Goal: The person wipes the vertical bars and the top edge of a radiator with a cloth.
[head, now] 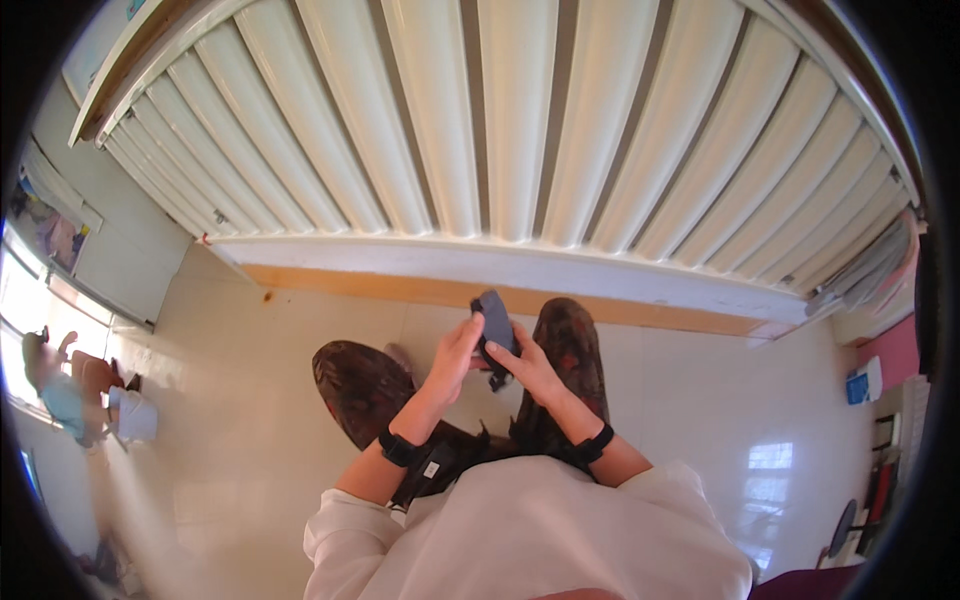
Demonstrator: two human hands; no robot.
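Between my knees, over the tiled floor, both hands hold a dark grey, flat object [495,324] with black parts; its exact kind cannot be told. My left hand [454,355] grips its left side, the thumb near the upper part. My right hand [531,364] holds the right side, with the thumb across its lower face. A black strap-like piece [497,379] hangs at the lower end, partly hidden by the fingers. Each wrist wears a black band.
A white column radiator [517,120] stretches in front of me above a tan baseboard [390,294]. Another person [67,390] is at the far left near a bright window, beside a pale bucket-like container [136,414]. A blue and white container [862,382] stands at the right.
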